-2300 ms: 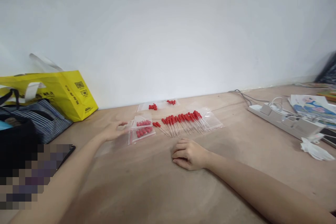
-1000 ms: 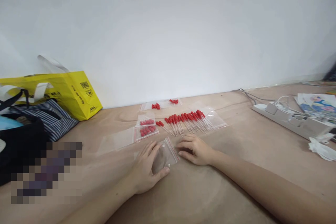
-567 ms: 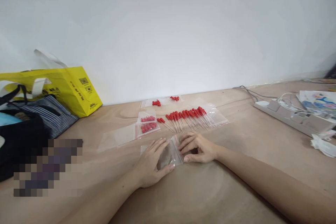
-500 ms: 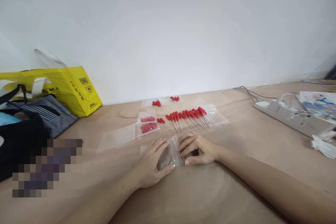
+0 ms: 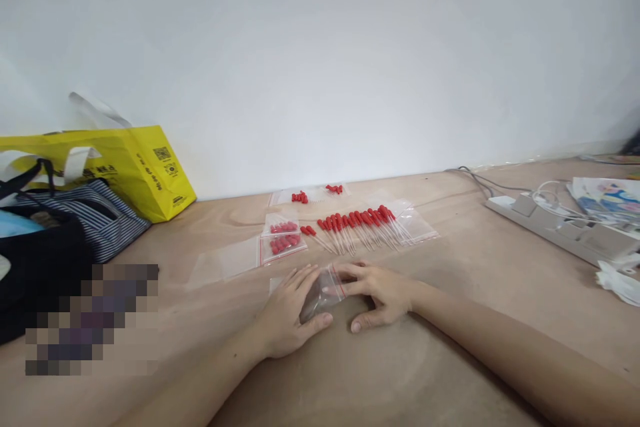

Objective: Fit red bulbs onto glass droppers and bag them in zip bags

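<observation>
Between my hands lies a clear zip bag (image 5: 320,297) with a red line along its mouth. My left hand (image 5: 293,313) rests on the bag's left part, fingers spread and flat. Fingers of my right hand (image 5: 377,293) reach into or over the bag's mouth; which of the two is unclear. Its thumb stands apart, on the table. Just beyond, several red-tipped white sticks (image 5: 357,223) lie in a slanted row. Left of them are two small zip bags with red pieces (image 5: 284,243). Farther back, small red pieces (image 5: 300,197) lie on clear plastic.
A yellow bag (image 5: 165,177), a striped pouch (image 5: 117,220) and a black bag (image 5: 55,267) stand at the left. At the right are a white power strip (image 5: 550,227) with cables and a crumpled white tissue (image 5: 620,283). A pale wall rises behind.
My right hand's fingers have stretched out to the left over or into the bag, and its thumb has moved away from the bag's edge. My left hand has stayed in place.
</observation>
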A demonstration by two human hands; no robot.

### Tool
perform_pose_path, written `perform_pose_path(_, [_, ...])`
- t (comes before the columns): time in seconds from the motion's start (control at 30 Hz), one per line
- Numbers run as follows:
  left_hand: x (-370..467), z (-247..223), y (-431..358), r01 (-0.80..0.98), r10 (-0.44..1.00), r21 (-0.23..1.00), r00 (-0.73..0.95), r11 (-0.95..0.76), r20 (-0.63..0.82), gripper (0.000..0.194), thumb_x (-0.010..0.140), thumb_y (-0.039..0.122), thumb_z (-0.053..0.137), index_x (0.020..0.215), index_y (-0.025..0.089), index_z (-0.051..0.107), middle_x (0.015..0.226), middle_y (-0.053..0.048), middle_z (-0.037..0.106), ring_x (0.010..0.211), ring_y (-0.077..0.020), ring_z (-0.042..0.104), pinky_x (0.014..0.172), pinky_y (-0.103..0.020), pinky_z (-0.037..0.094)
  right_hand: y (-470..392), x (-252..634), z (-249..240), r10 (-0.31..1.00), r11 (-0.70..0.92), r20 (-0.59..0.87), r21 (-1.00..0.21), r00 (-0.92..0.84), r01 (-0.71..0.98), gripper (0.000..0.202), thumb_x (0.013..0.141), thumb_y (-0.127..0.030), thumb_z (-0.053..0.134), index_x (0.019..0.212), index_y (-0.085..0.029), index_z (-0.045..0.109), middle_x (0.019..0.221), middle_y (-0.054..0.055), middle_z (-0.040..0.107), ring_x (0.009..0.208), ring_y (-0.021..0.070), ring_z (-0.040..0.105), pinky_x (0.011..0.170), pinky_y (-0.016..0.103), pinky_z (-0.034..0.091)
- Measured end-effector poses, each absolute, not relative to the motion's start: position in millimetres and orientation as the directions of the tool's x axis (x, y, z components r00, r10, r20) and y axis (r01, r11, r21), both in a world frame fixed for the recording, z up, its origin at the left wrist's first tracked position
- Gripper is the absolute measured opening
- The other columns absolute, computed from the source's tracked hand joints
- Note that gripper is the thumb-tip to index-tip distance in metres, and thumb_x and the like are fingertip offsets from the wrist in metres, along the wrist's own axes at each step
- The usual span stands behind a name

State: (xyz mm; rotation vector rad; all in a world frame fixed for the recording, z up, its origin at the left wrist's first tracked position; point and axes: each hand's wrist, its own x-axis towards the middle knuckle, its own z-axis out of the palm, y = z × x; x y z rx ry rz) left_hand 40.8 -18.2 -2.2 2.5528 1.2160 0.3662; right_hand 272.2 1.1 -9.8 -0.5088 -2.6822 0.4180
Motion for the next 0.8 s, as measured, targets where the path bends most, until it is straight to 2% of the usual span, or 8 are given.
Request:
perform_pose_path(0.1, [34.6,0.1,-14.7,0.699,0.77,0.371,0.634,-0.612,0.076,0.064,0.079,0.047,0.045,0.133,0.018,0.025,0.136,-0.011,0.033,0.124,-0.0275,0.03,0.1,-0.045,0.027,2.8,274.4,-10.9,0.414,0.872,0.321,-0.409,-0.852,0.27,0.06,0.069,-0.043,0.062,0.123,-0.026,0.044,0.139,0.009,0.021,0.125,0.0228,0.027,0.098,0.04,0.027])
perform_pose_path(0.23, [28.1,0.7,-8.9,0.705,0.77,0.366,0.636,-0.607,0.054,0.063,0.079,0.048,0.045,0.132,0.019,0.026,0.135,-0.01,0.035,0.123,-0.0263,0.032,0.099,-0.044,0.03,3.7,275.0,-12.6,0.439,0.834,0.336,-0.498,-0.833,0.238,0.049,0.066,-0.041,0.065,0.111,-0.024,0.057,0.138,0.008,0.024,0.124,0.0235,0.029,0.099,0.038,0.028])
perform_pose_path(0.33, [28.5,0.9,-7.8,0.725,0.785,0.356,0.619,-0.589,0.039,0.06,0.08,0.047,0.045,0.13,0.018,0.03,0.135,-0.009,0.036,0.123,-0.0259,0.031,0.1,-0.044,0.029,3.1,274.9,-13.6,0.475,0.784,0.37,-0.591,-0.798,0.192,0.043,0.065,-0.039,0.067,0.104,-0.022,0.062,0.129,0.009,0.038,0.117,0.0221,0.039,0.095,0.036,0.033])
perform_pose_path(0.43, [31.1,1.5,-9.0,0.73,0.788,0.354,0.614,-0.584,0.034,0.057,0.08,0.045,0.045,0.129,0.017,0.033,0.134,-0.009,0.037,0.124,-0.0249,0.031,0.101,-0.044,0.028,6.6,275.2,-14.6,0.587,0.7,0.401,-0.688,-0.703,0.192,0.028,0.071,-0.035,0.062,0.092,-0.018,0.065,0.101,0.008,0.059,0.093,0.0166,0.056,0.082,0.03,0.043])
perform_pose_path(0.5, [32.5,1.8,-9.8,0.726,0.787,0.355,0.615,-0.589,0.049,0.055,0.08,0.044,0.046,0.127,0.018,0.035,0.133,-0.009,0.038,0.123,-0.0247,0.032,0.101,-0.044,0.029,15.8,274.1,-14.0,0.717,0.643,0.409,-0.702,-0.564,0.307,0.019,0.075,-0.032,0.057,0.08,-0.016,0.065,0.081,0.005,0.064,0.075,0.0136,0.059,0.069,0.026,0.045])
perform_pose_path(0.57, [33.1,1.8,-10.0,0.721,0.786,0.356,0.614,-0.594,0.067,0.054,0.079,0.043,0.047,0.126,0.018,0.037,0.132,-0.008,0.04,0.122,-0.0248,0.033,0.1,-0.044,0.029,32.9,270.5,-11.1,0.84,0.54,0.4,-0.676,-0.365,0.501,0.015,0.075,-0.028,0.055,0.074,-0.015,0.063,0.07,0.003,0.063,0.065,0.0118,0.057,0.061,0.022,0.044])
perform_pose_path(0.67, [32.9,1.4,-9.8,0.719,0.786,0.355,0.613,-0.597,0.08,0.053,0.079,0.043,0.047,0.125,0.019,0.038,0.131,-0.008,0.041,0.122,-0.025,0.034,0.1,-0.044,0.03,70.4,260.2,-2.4,0.955,0.223,0.294,-0.634,-0.037,0.74,0.015,0.072,-0.021,0.055,0.084,-0.015,0.061,0.076,0.003,0.064,0.069,0.0119,0.057,0.064,0.021,0.042])
perform_pose_path(0.8, [32.4,1.8,-10.3,0.725,0.787,0.345,0.612,-0.597,0.075,0.054,0.079,0.043,0.047,0.126,0.017,0.037,0.132,-0.009,0.04,0.122,-0.025,0.034,0.1,-0.044,0.03,118.3,242.7,6.8,0.969,0.051,0.221,-0.616,0.111,0.786,0.022,0.072,-0.022,0.052,0.086,-0.01,0.062,0.088,0.013,0.064,0.083,0.0196,0.058,0.07,0.025,0.042])
